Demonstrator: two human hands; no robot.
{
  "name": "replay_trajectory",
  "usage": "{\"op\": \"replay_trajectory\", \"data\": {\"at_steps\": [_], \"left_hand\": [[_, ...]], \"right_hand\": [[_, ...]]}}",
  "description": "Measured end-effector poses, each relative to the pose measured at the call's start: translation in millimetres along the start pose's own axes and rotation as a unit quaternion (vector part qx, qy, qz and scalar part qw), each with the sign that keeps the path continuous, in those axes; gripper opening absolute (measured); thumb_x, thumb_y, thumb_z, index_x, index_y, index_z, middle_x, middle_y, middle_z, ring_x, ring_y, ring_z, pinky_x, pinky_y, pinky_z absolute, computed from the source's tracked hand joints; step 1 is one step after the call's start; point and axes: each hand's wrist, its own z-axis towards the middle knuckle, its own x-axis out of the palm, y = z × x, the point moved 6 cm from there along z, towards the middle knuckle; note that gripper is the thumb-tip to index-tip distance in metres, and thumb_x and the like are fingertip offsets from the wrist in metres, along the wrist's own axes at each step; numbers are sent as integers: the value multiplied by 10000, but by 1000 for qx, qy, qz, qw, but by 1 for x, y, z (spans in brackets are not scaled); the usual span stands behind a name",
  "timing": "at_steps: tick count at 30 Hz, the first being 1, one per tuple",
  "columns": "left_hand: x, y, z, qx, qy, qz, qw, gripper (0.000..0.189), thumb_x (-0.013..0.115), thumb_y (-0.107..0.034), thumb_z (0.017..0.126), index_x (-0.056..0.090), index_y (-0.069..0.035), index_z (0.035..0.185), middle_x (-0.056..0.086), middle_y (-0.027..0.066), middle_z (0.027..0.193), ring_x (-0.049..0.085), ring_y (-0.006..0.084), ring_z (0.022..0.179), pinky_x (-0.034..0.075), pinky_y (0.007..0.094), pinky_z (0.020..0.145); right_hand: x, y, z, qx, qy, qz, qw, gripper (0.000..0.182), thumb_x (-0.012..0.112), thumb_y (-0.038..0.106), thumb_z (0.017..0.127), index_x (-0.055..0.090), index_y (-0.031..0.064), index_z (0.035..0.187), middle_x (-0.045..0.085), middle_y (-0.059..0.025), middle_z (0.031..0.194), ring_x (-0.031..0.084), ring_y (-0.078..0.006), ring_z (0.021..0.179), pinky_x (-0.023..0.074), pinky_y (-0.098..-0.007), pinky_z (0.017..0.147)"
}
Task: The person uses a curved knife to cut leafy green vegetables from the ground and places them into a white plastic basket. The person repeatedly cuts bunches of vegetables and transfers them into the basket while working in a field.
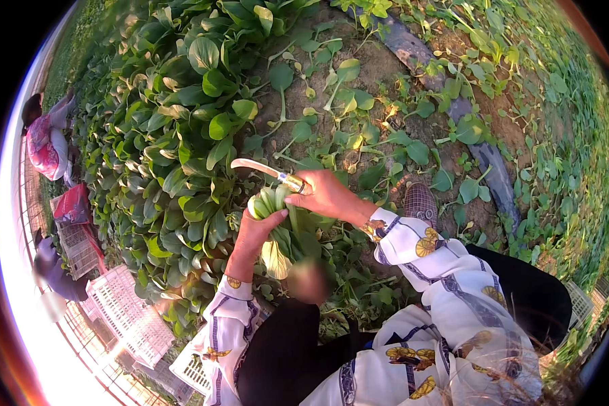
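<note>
My left hand is closed around a bunch of leafy greens that look like bok choy, with the pale stem ends up and the leaves hanging down. One yellowed leaf hangs from the bunch. In my right hand is the handle of a small curved knife, its blade pointing left above the stems. My right thumb touches the stems beside my left thumb. Dense standing greens grow to the left of both hands.
Loose leaves lie on the soil ahead, crossed by a dark flat strip. My shoe rests on the ground. White plastic crates stand at the left, beside a red item. Two people are at the far left.
</note>
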Motion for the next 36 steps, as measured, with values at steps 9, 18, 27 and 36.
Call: {"op": "replay_trajectory", "data": {"at_steps": [9, 18, 27, 36], "left_hand": [[11, -45, 40, -13, 218, 464, 859, 485, 697, -125, 657, 547, -25, 1107, 636, 101, 956, 614, 229, 859, 481, 339, 781], [-2, -115, 120, 97, -68, 680, 723, 860, 663, -190, 659, 238, -122, 1404, 639, 197, 920, 612, 364, 866, 478, 435, 751], [-95, -94, 121, 73, -199, 616, 759, 898, 687, -247, 653, 231, -135, 1420, 635, 208, 977, 615, 366, 890, 478, 414, 781], [-109, -90, 132, 102, -179, 503, 839, 762, 707, -246, 653, 400, -105, 1335, 622, 191, 1045, 621, 316, 929, 478, 372, 806]], "right_hand": [[-16, -36, 9, 29, 96, -38, 994, 194, 645, 168, 758, 561, 5, 821, 540, -78, 614, 491, -135, 546, 396, -319, 509], [-50, -45, 74, 57, -172, 12, 983, 337, 580, 217, 865, 521, 9, 1123, 614, -183, 771, 595, -321, 677, 444, -400, 605], [9, -60, 137, 11, -157, 35, 987, 390, 582, 193, 873, 492, 30, 1216, 565, -153, 674, 520, -234, 582, 420, -354, 573], [12, -87, 159, 12, -144, -14, 989, 319, 576, 201, 859, 534, 23, 1120, 590, -177, 780, 562, -289, 672, 443, -362, 633]]}}
